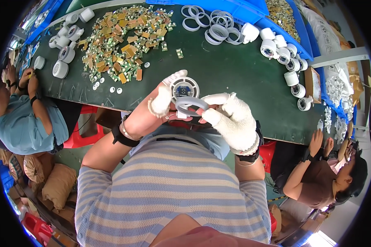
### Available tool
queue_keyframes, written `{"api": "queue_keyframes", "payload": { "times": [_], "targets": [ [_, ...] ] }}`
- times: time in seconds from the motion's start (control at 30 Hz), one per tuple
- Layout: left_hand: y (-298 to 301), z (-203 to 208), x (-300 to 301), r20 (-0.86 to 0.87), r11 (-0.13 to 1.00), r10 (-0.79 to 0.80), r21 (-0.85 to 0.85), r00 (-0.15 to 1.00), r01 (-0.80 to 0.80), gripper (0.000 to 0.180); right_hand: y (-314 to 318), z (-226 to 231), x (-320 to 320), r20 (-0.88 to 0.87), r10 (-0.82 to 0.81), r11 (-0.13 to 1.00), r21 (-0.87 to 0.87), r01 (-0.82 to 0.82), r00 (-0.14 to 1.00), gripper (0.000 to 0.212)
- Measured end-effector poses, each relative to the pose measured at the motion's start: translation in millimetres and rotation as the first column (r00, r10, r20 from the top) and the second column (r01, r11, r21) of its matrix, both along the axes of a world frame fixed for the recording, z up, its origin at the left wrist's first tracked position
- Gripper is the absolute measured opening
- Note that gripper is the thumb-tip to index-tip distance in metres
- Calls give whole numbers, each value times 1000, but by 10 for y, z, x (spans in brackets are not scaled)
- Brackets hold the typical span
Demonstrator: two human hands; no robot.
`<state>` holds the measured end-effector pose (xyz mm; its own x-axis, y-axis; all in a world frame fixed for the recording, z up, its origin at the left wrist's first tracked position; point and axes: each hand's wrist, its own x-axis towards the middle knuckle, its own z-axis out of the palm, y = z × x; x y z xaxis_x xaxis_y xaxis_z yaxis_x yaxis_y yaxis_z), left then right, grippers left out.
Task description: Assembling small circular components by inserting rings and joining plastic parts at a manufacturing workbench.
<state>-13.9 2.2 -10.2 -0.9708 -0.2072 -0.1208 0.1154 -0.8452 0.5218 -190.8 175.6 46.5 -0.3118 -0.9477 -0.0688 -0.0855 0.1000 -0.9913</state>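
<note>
Now left hand (163,101) grips round white housing (184,88), right hand (235,119) pinches grey ring (190,106) over it above worktop (235,74); best keep ring level, seat evenly.

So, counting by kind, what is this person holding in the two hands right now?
Round white plastic housing with a dark circuit board inside, held in the left hand: 1
Grey plastic ring, pinched by the gloved right hand: 1
Total: 2
</note>
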Motion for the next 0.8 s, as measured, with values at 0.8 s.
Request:
{"api": "queue_keyframes", "payload": {
  "times": [0.8],
  "targets": [
    [170,72,46,127,902,28,-430,991,29,108,1,27,-45,-271,33,996,-73,-54,962,25]
  ]
}}
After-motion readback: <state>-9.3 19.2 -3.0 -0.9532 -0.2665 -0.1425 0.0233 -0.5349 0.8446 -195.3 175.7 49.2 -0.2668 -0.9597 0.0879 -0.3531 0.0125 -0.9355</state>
